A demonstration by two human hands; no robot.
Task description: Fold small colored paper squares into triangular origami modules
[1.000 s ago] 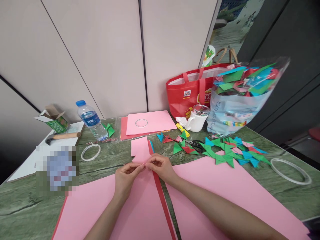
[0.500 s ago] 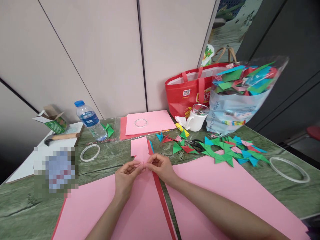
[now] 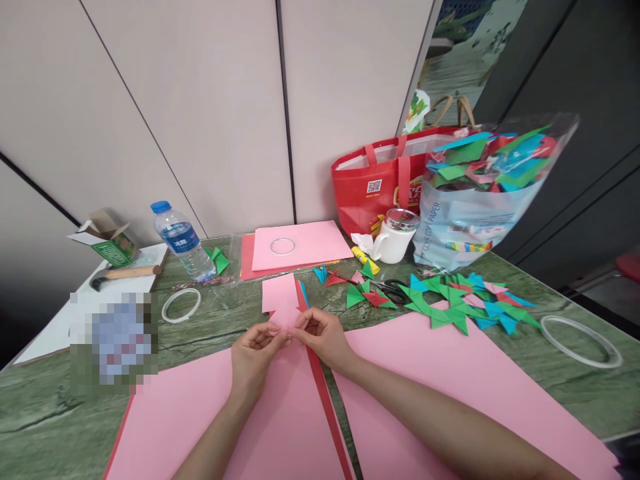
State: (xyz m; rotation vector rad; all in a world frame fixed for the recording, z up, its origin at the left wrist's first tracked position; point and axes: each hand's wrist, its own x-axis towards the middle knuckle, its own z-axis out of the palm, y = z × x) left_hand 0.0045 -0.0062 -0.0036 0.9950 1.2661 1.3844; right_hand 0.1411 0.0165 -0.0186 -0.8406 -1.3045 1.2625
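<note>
Both hands meet over the large pink sheets, pinching a small piece of pink paper (image 3: 287,323) between them. My left hand (image 3: 255,353) is closed on its left side, thumb and fingers together. My right hand (image 3: 323,338) pinches the right side with thumb and forefinger. The fingers partly hide the piece, so its folds cannot be made out. Just beyond it lie small pink squares (image 3: 278,291), with red and blue paper edges showing beside them. Beneath the hands a large pink sheet (image 3: 265,413) rests on red paper; a second pink sheet (image 3: 430,363) lies to the right.
Folded paper pieces in green, blue and red (image 3: 450,303) lie at right, near black scissors (image 3: 395,290). Behind stand a white mug (image 3: 393,240), a red bag (image 3: 357,193) and a plastic bag of folded paper (image 3: 465,220). A water bottle (image 3: 185,243) and tape roll (image 3: 181,306) are left.
Hardly anything differs; both hands keep pinching the pink paper in the same place. The whole view has shifted very slightly.
</note>
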